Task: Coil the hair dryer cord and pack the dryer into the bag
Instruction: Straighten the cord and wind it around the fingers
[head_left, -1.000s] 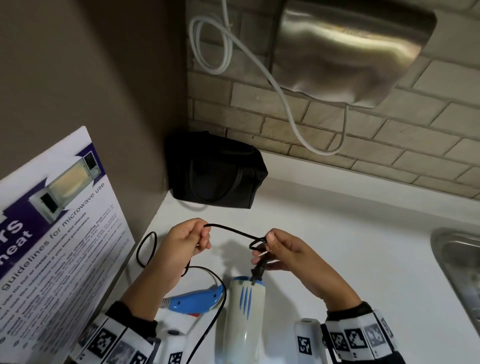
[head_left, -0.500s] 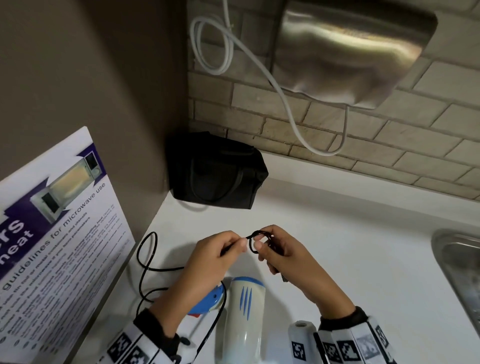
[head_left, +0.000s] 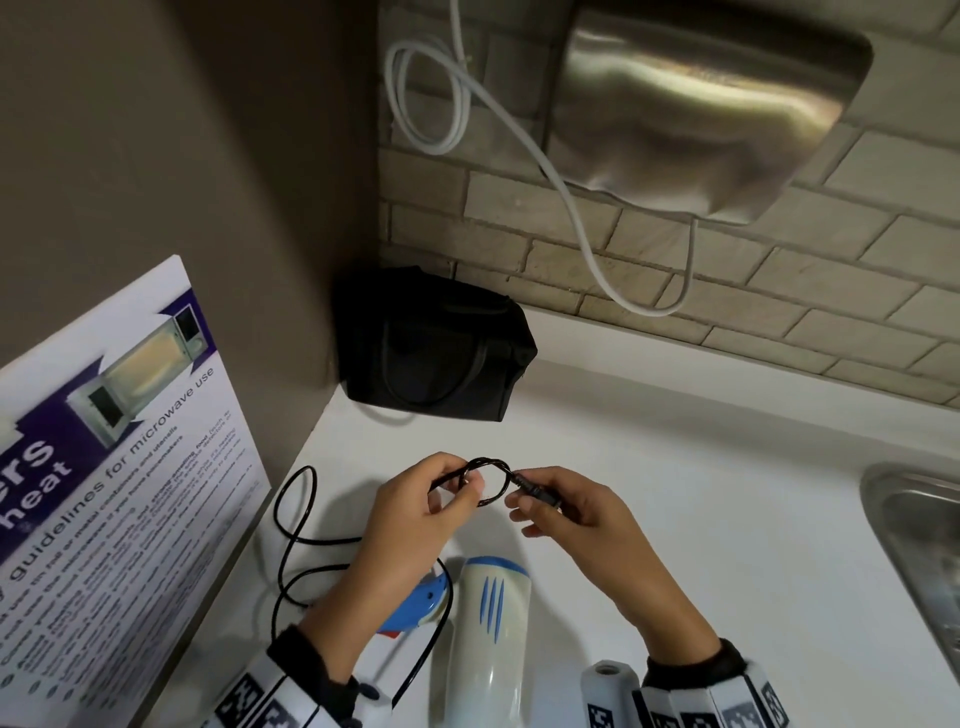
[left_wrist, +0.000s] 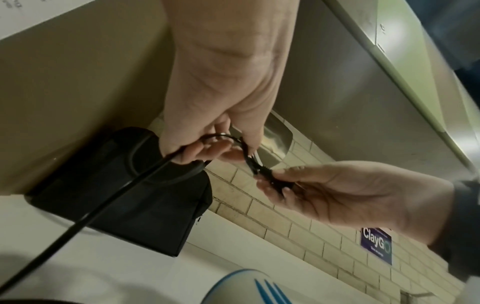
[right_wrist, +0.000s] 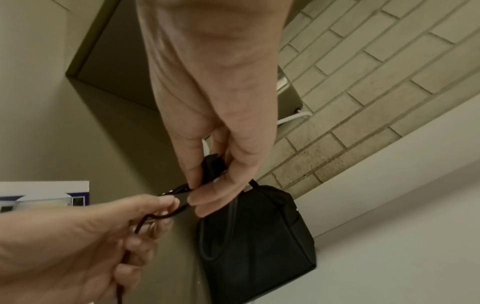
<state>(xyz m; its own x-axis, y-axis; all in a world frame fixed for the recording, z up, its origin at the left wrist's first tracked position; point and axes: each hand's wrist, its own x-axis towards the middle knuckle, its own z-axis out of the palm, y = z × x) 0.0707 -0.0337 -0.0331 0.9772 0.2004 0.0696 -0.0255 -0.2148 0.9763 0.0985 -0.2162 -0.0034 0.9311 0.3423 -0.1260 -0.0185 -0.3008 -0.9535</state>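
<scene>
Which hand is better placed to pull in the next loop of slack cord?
Left. The left hand already grips the cord trailing to its side; the right hand pinches the plug.

Poster (head_left: 119, 467) at left: "guidelines for microwave use", partial "ers", "heat". Purple sticker (left_wrist: 376, 245) on brick wall: "ClayGo".

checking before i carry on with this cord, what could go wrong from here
1. The coil pinched between the left hand and right hand is very small; it may spring open if either grip eases.
2. Most of the cord lies loose on the counter and could snag on the hair dryer.
3. The bag looks closed.
</scene>
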